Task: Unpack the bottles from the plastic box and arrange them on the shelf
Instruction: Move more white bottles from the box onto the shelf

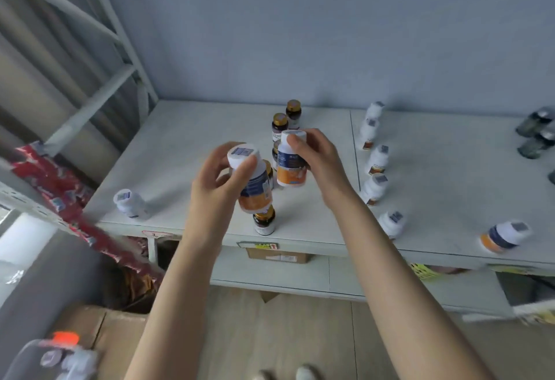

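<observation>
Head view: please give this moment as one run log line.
left hand: grips left bottle, tilted | right hand: grips right bottle | both over shelf | neither placed yet

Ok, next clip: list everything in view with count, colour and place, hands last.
white shelf board: one, pale grey, centre.
white plastic bottles with orange-and-blue labels: seven on the shelf; five in a row right of centre, one front left, one front right.
brown glass bottles with gold caps: at least four, mid-shelf, partly hidden.
dark bottles: about three, right edge.
clear plastic box: one, orange clip, bottom left, blurred.
brown cardboard boxes: two, floor left and under the shelf.
red packaging: one strip, left.
left hand: fingers grip a tilted white bottle.
right hand: fingers grip an upright white bottle.
</observation>
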